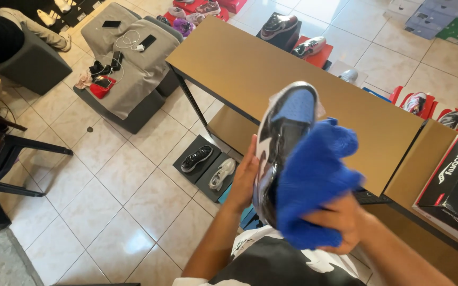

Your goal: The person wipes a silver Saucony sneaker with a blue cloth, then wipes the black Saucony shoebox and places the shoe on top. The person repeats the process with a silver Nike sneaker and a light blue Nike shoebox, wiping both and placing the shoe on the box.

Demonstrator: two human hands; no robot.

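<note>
A black, white and blue sneaker (pixel 284 124) wrapped in clear film stands upright in front of me, toe pointing up. My left hand (pixel 244 177) grips it along its left side near the heel. My right hand (pixel 340 220) is closed around a thick blue cloth (pixel 314 177), which is pressed against the sneaker's right side and covers its lower part. Both hands are above the near edge of a brown shelf top (pixel 239 63).
Sneakers on dark boxes (pixel 208 161) sit on the tiled floor below the shelf. More shoes on red boxes (pixel 314 50) lie beyond it. A grey ottoman (pixel 133 63) with phones and cables stands at the back left; shoe boxes (pixel 451 175) stack at the right.
</note>
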